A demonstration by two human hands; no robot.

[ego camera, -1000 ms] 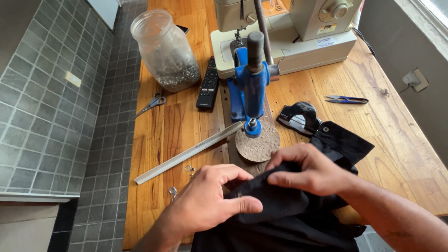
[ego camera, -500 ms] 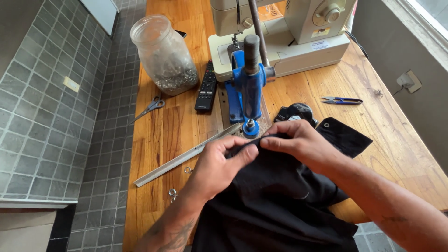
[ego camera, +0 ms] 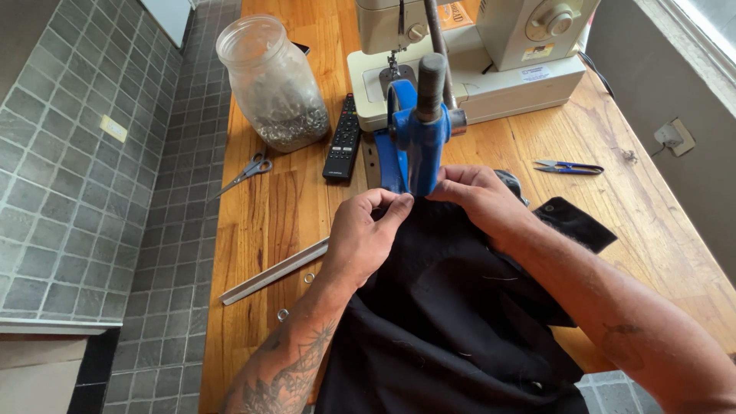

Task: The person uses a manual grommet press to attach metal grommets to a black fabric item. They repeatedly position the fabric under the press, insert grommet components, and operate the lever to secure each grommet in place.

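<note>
Two hands pinch the top edge of a black cloth [ego camera: 452,307] right at the base of the blue press [ego camera: 414,142]. Left hand [ego camera: 366,234]: thumb and fingers closed on the cloth edge, just left of the press. Right hand [ego camera: 479,201]: fingers curled shut on the same edge, just right of the press. The cloth drapes from the press down over the desk [ego camera: 652,207] front edge toward the person; one corner lies flat to the right.

Handling, my read: the cloth is soft, limp and light, folds and bunches easily, not slippery or fragile. It is best gripped at the edge with both hands, close on either side of the press, to keep it taut and flat. The press looks like heavy, rigid metal, and fingers sit very near its head.

Labels: a sewing machine [ego camera: 475,54] behind the press carries a small pale rectangular sticker on its front base, a small yellowish one above it, and an orange-edged tag near the top.

Others: a glass jar [ego camera: 274,80] of small metal bits far left, a black remote [ego camera: 343,138] beside it, scissors [ego camera: 247,172] at the left edge, a metal ruler [ego camera: 276,270] lying diagonal, loose rings [ego camera: 309,277] near it, and blue snips [ego camera: 569,166] to the right.
</note>
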